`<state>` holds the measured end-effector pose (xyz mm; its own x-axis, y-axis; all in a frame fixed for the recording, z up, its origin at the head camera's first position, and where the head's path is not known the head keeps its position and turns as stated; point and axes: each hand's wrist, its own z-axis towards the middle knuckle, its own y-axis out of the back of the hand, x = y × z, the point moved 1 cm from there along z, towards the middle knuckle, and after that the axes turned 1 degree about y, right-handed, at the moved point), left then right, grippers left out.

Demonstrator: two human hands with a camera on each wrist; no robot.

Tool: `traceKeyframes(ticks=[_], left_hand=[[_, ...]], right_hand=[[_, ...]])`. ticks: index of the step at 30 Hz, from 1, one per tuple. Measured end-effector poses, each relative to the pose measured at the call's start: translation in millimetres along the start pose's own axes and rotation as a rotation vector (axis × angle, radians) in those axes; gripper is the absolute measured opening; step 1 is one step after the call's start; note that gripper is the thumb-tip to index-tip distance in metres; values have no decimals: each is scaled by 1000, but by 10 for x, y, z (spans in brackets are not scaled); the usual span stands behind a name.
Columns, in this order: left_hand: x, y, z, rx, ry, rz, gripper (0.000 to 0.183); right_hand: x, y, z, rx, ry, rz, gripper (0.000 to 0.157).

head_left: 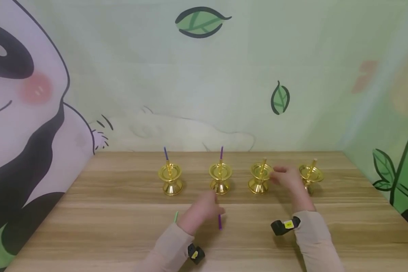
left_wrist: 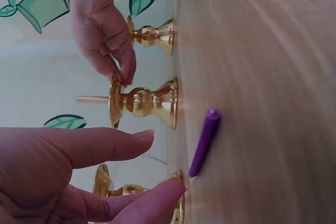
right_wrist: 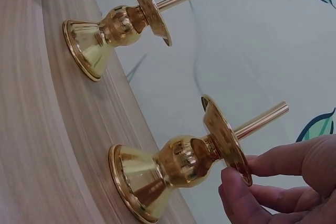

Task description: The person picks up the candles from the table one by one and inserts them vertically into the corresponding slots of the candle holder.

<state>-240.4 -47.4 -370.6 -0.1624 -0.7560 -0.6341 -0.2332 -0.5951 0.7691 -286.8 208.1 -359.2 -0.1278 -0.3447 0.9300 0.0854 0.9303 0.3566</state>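
With thumb and fingers, my right hand [head_left: 289,179] pinches the dish rim of a gold candle holder [right_wrist: 184,163], the third from the left. Its upright tube holds no candle and its base stands on the table. My left hand [head_left: 202,209] is over the table, thumb and fingers apart, near a thin purple candle [left_wrist: 206,142] lying on the wood. In the left wrist view nothing is between those fingers. A green candle [head_left: 176,216] lies left of that hand, partly hidden by the arm.
Two holders on the left carry candles: one [head_left: 172,187] a blue candle [head_left: 166,153], the other [head_left: 220,186] a purple one [head_left: 221,152]. A fourth holder [head_left: 317,175] with a bare tube stands right of my right hand. Behind the wooden table [head_left: 122,234] hangs a panda-printed backdrop [head_left: 204,75].
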Motion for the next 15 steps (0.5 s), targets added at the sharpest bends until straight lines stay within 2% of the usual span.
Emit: traceKeyframes(ticks=[4, 9, 15], left_hand=[[8, -50, -2, 6, 18, 31, 23], [34, -114, 1, 46, 38, 64, 19], [31, -155, 4, 42, 32, 74, 17]], right_hand=[[-10, -21, 6, -6, 6, 52, 45], [-11, -20, 10, -1, 4, 82, 43], [0, -6, 3, 8, -6, 108, 44]])
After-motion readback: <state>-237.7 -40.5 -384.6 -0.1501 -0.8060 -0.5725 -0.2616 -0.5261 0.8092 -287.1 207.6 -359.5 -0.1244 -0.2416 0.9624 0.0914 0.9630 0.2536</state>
